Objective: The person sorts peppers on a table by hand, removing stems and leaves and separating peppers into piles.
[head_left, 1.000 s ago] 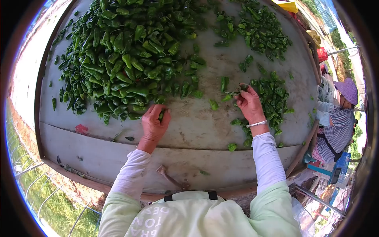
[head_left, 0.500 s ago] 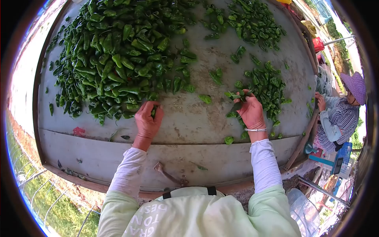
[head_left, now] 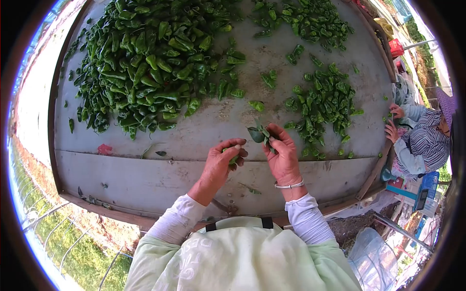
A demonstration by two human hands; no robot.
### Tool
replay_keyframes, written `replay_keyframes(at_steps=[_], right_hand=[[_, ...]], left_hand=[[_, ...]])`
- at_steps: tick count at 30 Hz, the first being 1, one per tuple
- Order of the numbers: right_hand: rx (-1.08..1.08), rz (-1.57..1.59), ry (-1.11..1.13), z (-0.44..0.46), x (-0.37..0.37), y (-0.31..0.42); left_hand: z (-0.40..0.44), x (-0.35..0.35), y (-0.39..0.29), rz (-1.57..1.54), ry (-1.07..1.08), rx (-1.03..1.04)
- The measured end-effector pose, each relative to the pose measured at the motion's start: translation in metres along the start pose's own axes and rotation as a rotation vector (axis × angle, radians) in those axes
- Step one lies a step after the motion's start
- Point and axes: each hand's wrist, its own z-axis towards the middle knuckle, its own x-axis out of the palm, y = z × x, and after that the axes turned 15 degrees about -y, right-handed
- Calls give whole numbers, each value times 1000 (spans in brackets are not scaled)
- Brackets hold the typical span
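My left hand [head_left: 217, 167] is closed around a green pepper [head_left: 234, 156], mostly hidden by the fingers. Close by on its right, my right hand [head_left: 282, 162] pinches some dark green leaves [head_left: 257, 134], which stick out beyond the thumb and fingertips. A white band circles the right wrist. Both hands are over the near part of the grey table, a small gap between them. Beyond the left hand lies a big heap of green peppers [head_left: 145, 68]. Past the right hand is a smaller pile of green peppers [head_left: 324, 99].
Another group of peppers [head_left: 310, 22] lies at the far right of the table [head_left: 233, 126]. A wooden edge [head_left: 109, 212] borders the table. A co-worker in a striped top [head_left: 427, 140] is at the right side, hands on the rim. A blue crate [head_left: 429, 186] stands near them.
My left hand has moved from the edge of the big heap toward the right and nearer my body, holding a pepper. The right hand has come left with its leaves, so both are close together.
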Motion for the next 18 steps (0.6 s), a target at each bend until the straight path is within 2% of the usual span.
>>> replay_keyframes(at_steps=[2, 4, 8, 10, 13, 16, 18], right_hand=[[22, 5, 6, -10, 1, -4], [138, 54, 70, -16, -2, -2], [267, 230, 81, -33, -12, -12], [287, 264, 279, -36, -16, -21], [308, 197, 293, -48, -21, -27], [284, 149, 171, -55, -32, -27], [325, 181, 208, -58, -42, -26]], left_hand=[[-4, -2, 4, -92, 4, -66], [-2, -3, 6, -160, -25, -91], [-13, -9, 0, 4, -3, -173], [-16, -12, 5, -3, 103, -224], [-18, -9, 19, -6, 148, -110], [-22, -11, 20, -72, 57, -101], [-25, -11, 18, -51, 90, -133]])
